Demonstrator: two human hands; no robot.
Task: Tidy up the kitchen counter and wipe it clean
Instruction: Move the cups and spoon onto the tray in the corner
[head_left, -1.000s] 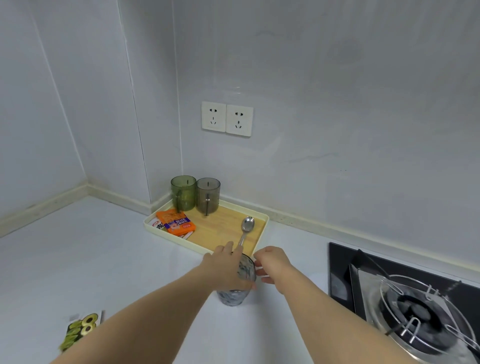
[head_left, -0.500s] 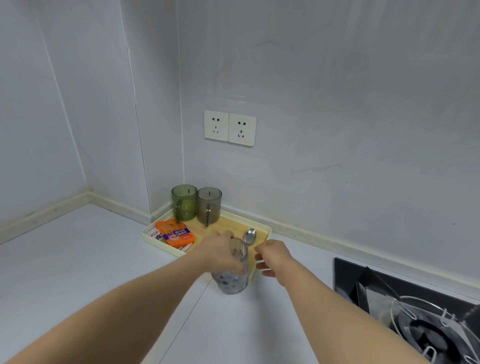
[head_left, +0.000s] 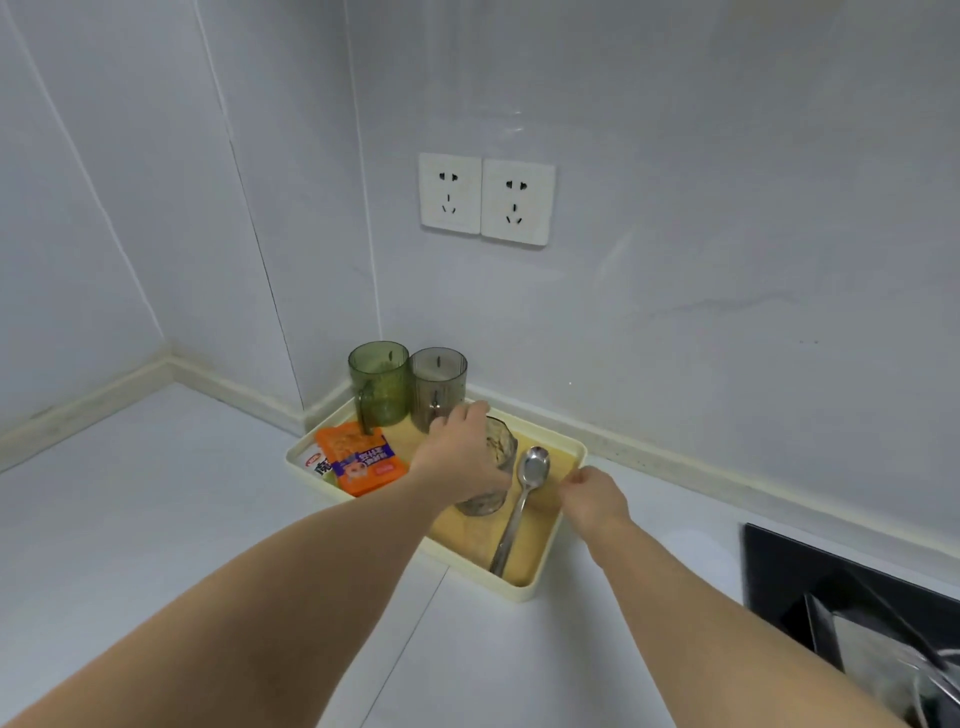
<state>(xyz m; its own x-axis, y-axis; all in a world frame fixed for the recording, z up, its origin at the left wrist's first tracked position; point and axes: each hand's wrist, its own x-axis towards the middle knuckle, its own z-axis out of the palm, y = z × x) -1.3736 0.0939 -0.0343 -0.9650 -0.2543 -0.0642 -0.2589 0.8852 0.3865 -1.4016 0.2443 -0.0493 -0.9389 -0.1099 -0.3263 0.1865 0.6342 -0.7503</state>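
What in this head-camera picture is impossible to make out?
Head view: much of the glass is behind the left hand.
The right hand covers its own fingertips at the tray rim; hold unclear.
Stove: cut off by the right edge.
Orange packet print: too small.

Walls: pale grey smooth panels (head_left: 727, 156), meeting in a corner left of the white double wall socket (head_left: 487, 200).
Edging: cream upstand strip (head_left: 753, 491) below the socket.
Worktop: white kitchen worktop (head_left: 156, 519), beneath the socket.

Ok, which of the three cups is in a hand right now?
The clear glass beside the spoon, in the grip of the left hand. The green cup and grey cup stand side by side at the back of the tray.
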